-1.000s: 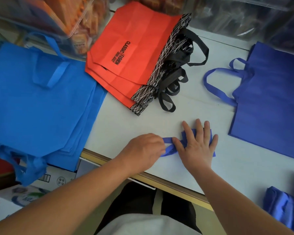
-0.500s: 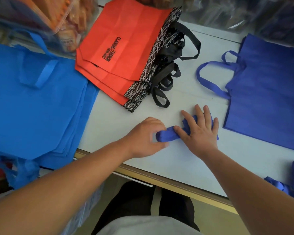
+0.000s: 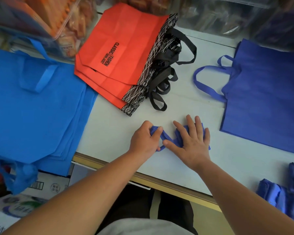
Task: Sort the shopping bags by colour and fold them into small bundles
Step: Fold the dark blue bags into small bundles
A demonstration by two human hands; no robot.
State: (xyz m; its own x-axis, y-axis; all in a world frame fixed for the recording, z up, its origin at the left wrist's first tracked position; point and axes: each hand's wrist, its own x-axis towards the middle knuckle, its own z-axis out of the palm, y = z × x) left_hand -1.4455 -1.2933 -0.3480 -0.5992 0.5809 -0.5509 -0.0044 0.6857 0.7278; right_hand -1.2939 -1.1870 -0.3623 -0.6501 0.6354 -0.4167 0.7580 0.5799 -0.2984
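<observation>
A folded indigo bag (image 3: 180,133) lies on the white table (image 3: 109,133) near its front edge. My right hand (image 3: 192,141) presses flat on it with spread fingers. My left hand (image 3: 145,140) grips the bag's handle strap (image 3: 165,135), pulled out to the left of the bundle. A stack of light blue bags (image 3: 36,107) covers the left side. Red bags with black patterned tops and black handles (image 3: 126,61) are stacked at the back centre. A flat indigo bag (image 3: 265,95) lies at the right.
Folded indigo bundles (image 3: 285,194) sit at the table's front right corner. Clear plastic packs of goods (image 3: 46,22) line the back edge. A cardboard box (image 3: 47,185) stands below the table at the left.
My left hand has drawn the indigo strap out to the left and now grips it higher up. My right hand stays pressed on the folded bag.
</observation>
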